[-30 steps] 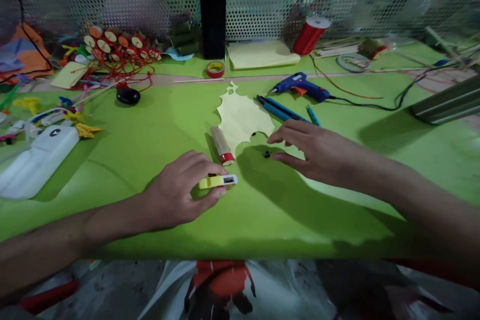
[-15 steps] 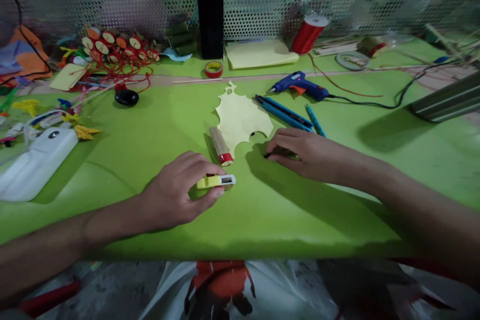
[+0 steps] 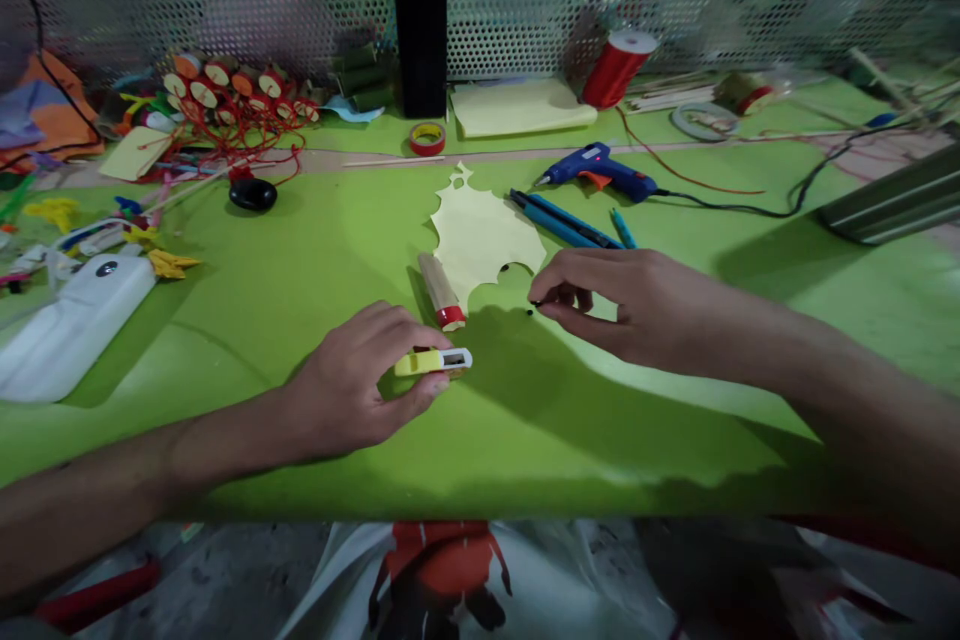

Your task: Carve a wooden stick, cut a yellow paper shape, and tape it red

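Observation:
My left hand (image 3: 360,375) is closed on a small yellow-and-white plastic piece (image 3: 424,362) with a dark rectangular opening near its white end; I cannot make out its exact kind. Just behind it lies a short tan tube with a red band (image 3: 441,295), touching a scalloped pale-yellow paper (image 3: 484,235). My right hand (image 3: 600,305) pinches a tiny black bit (image 3: 535,302) between thumb and forefinger, slightly above the table. Another black bit (image 3: 529,313) rests on the green surface below those fingertips. One more dark speck (image 3: 504,267) sits at the paper's edge.
Beyond my right hand lie a blue cutter (image 3: 566,218), a teal pen (image 3: 622,228) and a corded blue glue gun (image 3: 600,170). A phone (image 3: 421,48) stands at the back. Red-threaded rolls (image 3: 240,90) and a white device (image 3: 82,320) occupy the left.
My right hand has risen and shifted slightly right, with a black bit in its fingertips. A black bit now shows on the table beneath. My left hand stays put.

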`<state>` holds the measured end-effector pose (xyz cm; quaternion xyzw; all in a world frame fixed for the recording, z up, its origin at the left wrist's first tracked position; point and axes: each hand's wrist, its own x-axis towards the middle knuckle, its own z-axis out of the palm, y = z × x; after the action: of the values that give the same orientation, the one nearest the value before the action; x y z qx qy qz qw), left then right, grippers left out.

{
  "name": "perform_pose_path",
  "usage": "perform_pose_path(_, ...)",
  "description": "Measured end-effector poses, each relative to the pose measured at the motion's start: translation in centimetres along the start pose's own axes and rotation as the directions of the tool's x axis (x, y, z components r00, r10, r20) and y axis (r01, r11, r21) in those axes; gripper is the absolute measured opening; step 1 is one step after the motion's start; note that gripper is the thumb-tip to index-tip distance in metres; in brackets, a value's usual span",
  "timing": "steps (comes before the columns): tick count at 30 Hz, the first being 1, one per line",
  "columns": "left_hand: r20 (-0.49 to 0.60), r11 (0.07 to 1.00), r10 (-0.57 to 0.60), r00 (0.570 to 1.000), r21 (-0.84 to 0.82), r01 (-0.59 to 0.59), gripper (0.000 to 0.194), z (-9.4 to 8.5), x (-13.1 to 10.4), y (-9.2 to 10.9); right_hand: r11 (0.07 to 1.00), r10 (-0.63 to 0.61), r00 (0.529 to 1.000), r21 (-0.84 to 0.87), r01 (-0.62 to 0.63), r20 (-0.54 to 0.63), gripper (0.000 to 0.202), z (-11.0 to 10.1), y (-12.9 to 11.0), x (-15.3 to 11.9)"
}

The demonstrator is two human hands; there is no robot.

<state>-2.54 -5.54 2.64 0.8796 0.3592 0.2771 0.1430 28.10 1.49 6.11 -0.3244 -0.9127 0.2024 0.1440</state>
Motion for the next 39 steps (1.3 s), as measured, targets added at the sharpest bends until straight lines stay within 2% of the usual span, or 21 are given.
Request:
perform_pose_path(5,-0.007,1.0,0.023,1.0,0.002,-0.023,0.014,0.2,-0.1,-0.3,0.983,-0.159,0.984,0.108,0.15,0.078,0.015,-0.6,-4.5,2.3)
perform_pose_path(8,-0.025,0.999,0.052,0.998,-0.007,-0.052,0.013,0.4,-0.2,-0.5,0.971,-0.222,0.965,0.116,0.208,0.137,0.016,-0.1,-6.0,3.5)
perform_pose_path(12,-0.034,0.998,0.067,0.997,0.007,-0.066,0.013,0.5,-0.2,-0.7,0.963,-0.268,0.944,0.074,0.258,0.194,0.017,0.6,-6.4,4.0)
perform_pose_path(19,0.006,0.998,0.057,0.998,0.029,-0.057,0.01,0.4,-0.4,-0.7,0.893,-0.415,0.898,-0.123,0.433,0.145,0.022,1.3,-6.3,3.8)
perform_pose_path(23,0.009,0.999,0.046,0.999,0.016,-0.046,0.012,0.3,-0.4,-0.7,0.901,-0.406,0.907,-0.117,0.418,0.113,0.021,1.0,-6.0,3.6)
perform_pose_path(28,0.012,0.999,0.036,0.999,-0.012,-0.036,0.012,0.2,-0.2,-0.5,0.952,-0.306,0.951,0.034,0.305,0.041,0.02,0.2,-5.4,3.2)
perform_pose_path(34,0.01,0.999,0.04,0.999,0.011,-0.04,0.01,0.3,-0.3,-0.6,0.944,-0.329,0.939,0.021,0.329,0.104,0.018,1.4,-5.5,3.6)
perform_pose_path(39,0.007,0.998,0.052,0.999,0.023,-0.052,0.007,0.4,-0.3,-0.6,0.938,-0.345,0.934,0.03,0.344,0.092,0.016,1.9,-5.6,3.8)
